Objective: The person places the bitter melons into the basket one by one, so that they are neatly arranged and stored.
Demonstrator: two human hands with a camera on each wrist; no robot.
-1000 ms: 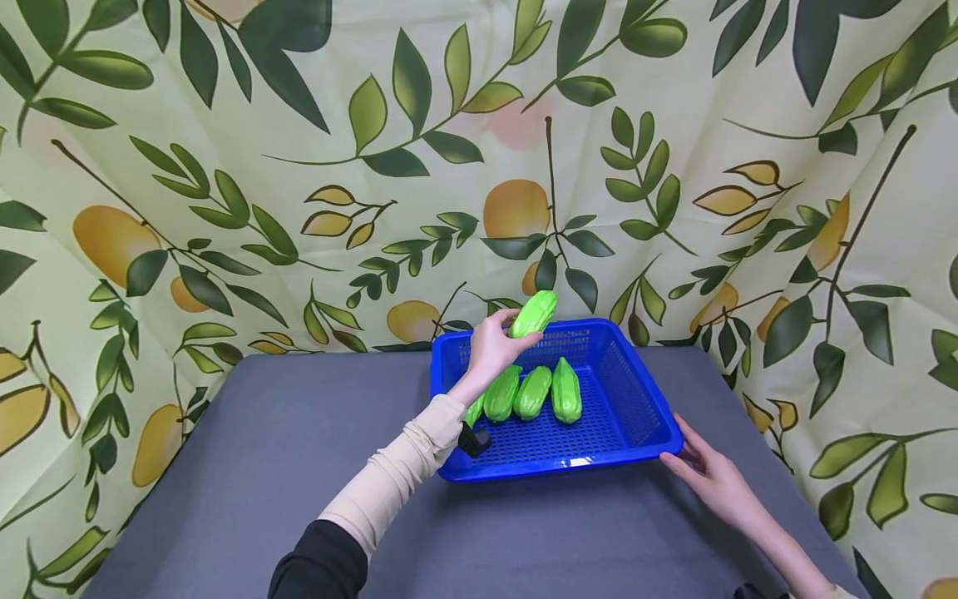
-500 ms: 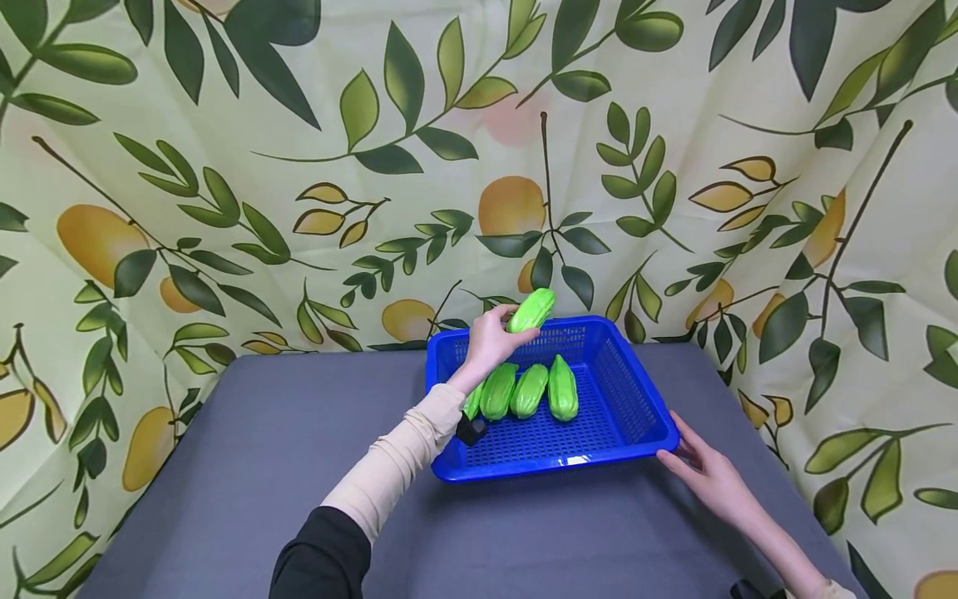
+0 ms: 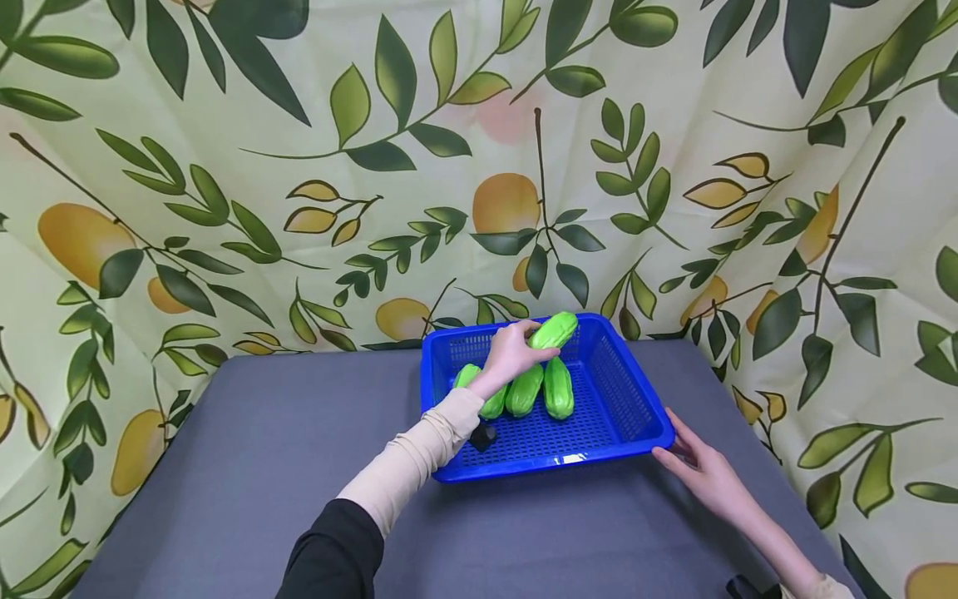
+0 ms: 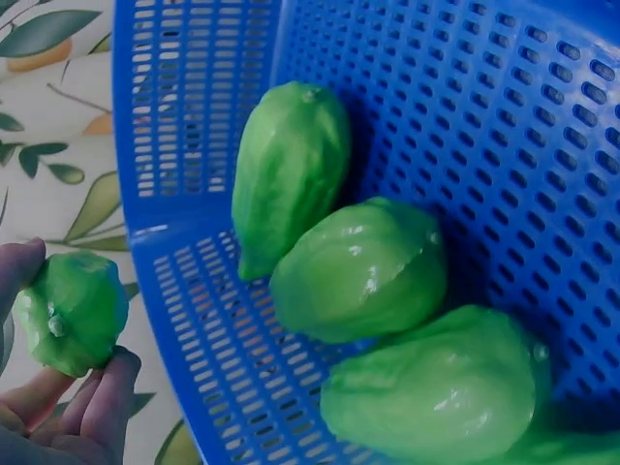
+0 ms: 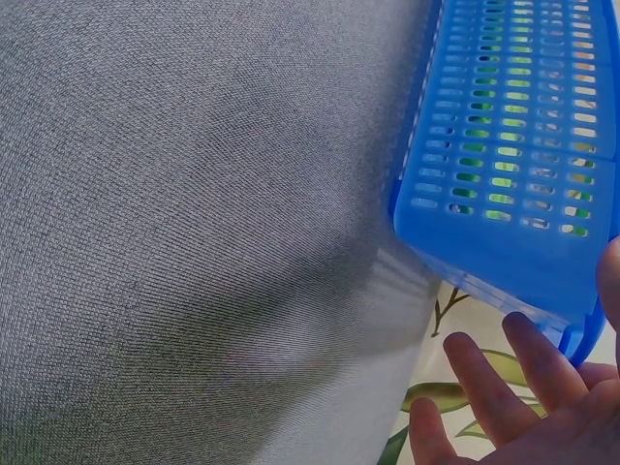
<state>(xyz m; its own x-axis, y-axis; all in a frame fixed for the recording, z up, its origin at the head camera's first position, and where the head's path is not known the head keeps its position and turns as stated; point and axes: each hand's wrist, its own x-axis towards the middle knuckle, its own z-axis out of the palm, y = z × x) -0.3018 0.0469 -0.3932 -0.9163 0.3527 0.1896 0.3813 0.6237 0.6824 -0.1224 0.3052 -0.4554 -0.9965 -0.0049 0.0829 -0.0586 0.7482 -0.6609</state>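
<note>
My left hand (image 3: 515,353) pinches a ribbed green gourd (image 3: 555,331) over the rear part of a blue plastic basket (image 3: 554,459). Close up in the left wrist view, the held gourd (image 4: 76,315) sits between thumb and fingers, stem end toward the camera. Several similar gourds lie side by side on the basket's left half, such as the rightmost one (image 3: 558,389); my forearm partly covers those further left. At the basket's front right corner my right hand (image 3: 707,474) has thumb and fingers on either side of the rim. Its other fingers spread loosely in the right wrist view.
A grey cloth (image 3: 299,449) covers the table under the basket. Behind and on both sides hangs a leaf-and-fruit patterned fabric (image 3: 404,200). A small black device (image 3: 482,437) is strapped at my left wrist, above the basket floor.
My left hand has moved right and slightly down with the gourd, bringing the leftmost gourd in the basket more into view. The right hand stays at the basket corner.
</note>
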